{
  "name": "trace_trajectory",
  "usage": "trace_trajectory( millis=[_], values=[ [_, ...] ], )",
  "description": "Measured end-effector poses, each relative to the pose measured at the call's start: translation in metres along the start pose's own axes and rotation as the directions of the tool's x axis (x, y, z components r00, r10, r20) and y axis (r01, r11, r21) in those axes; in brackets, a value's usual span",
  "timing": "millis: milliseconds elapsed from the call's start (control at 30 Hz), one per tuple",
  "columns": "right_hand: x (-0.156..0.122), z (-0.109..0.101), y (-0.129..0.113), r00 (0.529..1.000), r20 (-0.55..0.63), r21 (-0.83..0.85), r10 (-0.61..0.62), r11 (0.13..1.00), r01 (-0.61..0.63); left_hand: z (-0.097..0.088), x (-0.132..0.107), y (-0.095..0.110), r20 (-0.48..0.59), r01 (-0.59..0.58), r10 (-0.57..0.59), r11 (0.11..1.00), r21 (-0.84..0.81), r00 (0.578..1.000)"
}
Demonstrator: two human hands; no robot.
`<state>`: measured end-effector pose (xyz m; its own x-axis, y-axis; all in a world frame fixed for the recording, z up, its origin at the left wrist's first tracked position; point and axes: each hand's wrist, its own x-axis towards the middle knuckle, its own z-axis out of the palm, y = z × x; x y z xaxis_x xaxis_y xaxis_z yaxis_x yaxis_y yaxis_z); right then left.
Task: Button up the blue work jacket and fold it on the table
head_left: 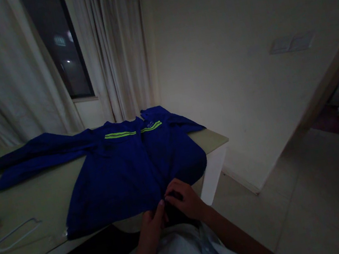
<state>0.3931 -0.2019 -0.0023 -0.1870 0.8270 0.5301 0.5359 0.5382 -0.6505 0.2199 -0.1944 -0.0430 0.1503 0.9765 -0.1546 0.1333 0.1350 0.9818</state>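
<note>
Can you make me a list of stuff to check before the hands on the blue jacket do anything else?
1. Front of the blue jacket facing up: ok, the green stripes show.
2. Both hands on it: ok, the left hand and right hand pinch at the lower front edge.
3. All of the jacket on the table: not ok, its bottom reaches past the near edge.
4. White hanger away from the jacket: ok, it lies apart on the left.
5. Front fastened right at the fingertips: cannot tell, it's too dark there.
</note>
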Motion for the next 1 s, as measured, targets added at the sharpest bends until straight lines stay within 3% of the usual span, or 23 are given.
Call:
trace_trajectory(
  millis=[200, 400, 600, 733, 900, 1000],
  values=[
    [0.004, -0.002, -0.003, 0.996, 0.078, 0.005, 0.041, 0.999, -0.041, -0.003, -0.002, 0.008, 0.011, -0.046, 0.046, 0.998, 0.042, 0.999],
    [0.012, -0.003, -0.004, 0.998, 0.045, -0.056, 0.050, 0.997, -0.048, -0.003, -0.004, 0.012, 0.034, -0.073, 0.071, 0.995, 0.067, 0.997],
    [0.032, -0.007, 0.001, 0.995, 0.089, -0.094, 0.048, 0.995, -0.039, 0.000, -0.005, 0.014, 0.049, -0.060, 0.056, 0.996, 0.071, 0.997],
    [0.061, -0.013, 0.013, 0.994, 0.098, -0.119, 0.047, 0.992, -0.035, 0.003, -0.007, 0.009, 0.102, -0.050, 0.039, 0.993, 0.107, 0.994],
    [0.113, -0.020, 0.030, 0.956, 0.293, -0.156, 0.015, 0.987, 0.033, 0.004, -0.008, 0.003, 0.087, -0.082, 0.073, 0.991, 0.109, 0.994],
    [0.145, -0.020, 0.039, 0.935, 0.352, -0.245, 0.045, 0.968, 0.046, 0.005, -0.009, -0.001, 0.106, -0.117, 0.105, 0.986, 0.116, 0.989]
  ],
)
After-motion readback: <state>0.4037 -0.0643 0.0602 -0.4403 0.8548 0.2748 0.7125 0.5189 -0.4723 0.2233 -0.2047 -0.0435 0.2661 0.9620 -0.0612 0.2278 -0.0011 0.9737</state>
